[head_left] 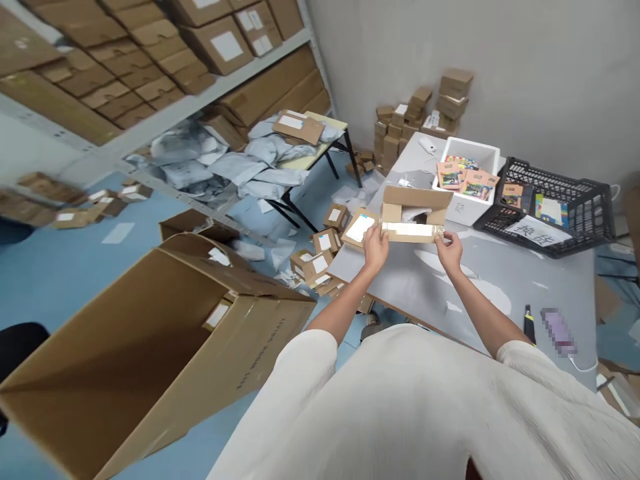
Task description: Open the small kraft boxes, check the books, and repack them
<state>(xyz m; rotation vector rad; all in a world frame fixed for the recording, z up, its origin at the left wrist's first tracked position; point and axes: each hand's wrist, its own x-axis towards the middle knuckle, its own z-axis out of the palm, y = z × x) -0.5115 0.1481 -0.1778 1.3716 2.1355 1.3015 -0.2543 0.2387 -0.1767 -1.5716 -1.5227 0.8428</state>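
Observation:
An open cardboard box (417,197) is held above the grey table (400,267), with its lid raised at the back. Some white material and something dark show inside it. My left hand (375,250) is closed on the box's near left corner, and my right hand (449,250) pinches its near right corner. A white strip runs along the box's front face. Just left of my left hand lies a flat carton (360,227) with a white label, partly on the table's left edge.
A white bin (463,211) and a black crate (555,207) holding colourful packs stand at the back right. A utility knife (529,325) and a blurred phone (559,331) lie at right. A large open carton (270,347) stands at left; small boxes (320,263) litter the floor.

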